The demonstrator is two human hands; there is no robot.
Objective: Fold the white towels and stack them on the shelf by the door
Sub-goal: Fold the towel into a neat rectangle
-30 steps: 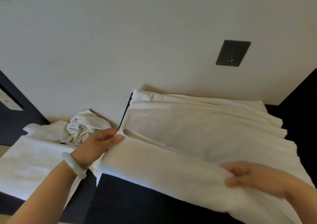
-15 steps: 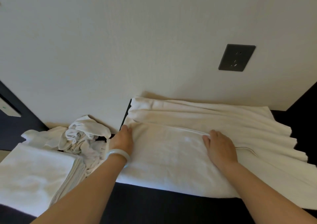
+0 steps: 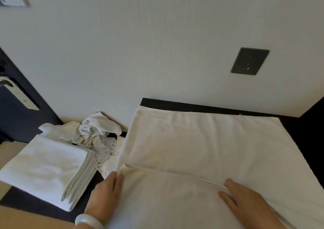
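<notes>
Nearest, the left hand (image 3: 105, 192), bracelet (image 3: 88, 221) on the wrist, reached forward with its fingers (image 3: 114, 177) laid straight at the towel (image 3: 201, 141) fold's corner. The thumb was under cloth, so pinch or press, couldn't tell. The right hand (image 3: 245, 200) lay flat on the towel, fingers straight and relaxed, tips at the fold's edge. The towel spread beyond both hands over the dark top (image 3: 210, 106). Left of the left fingers sat a folded stack (image 3: 43, 169), and past that a crumpled pile (image 3: 94, 134). Far beyond the right fingers, a socket (image 3: 249, 61) on the wall.
</notes>
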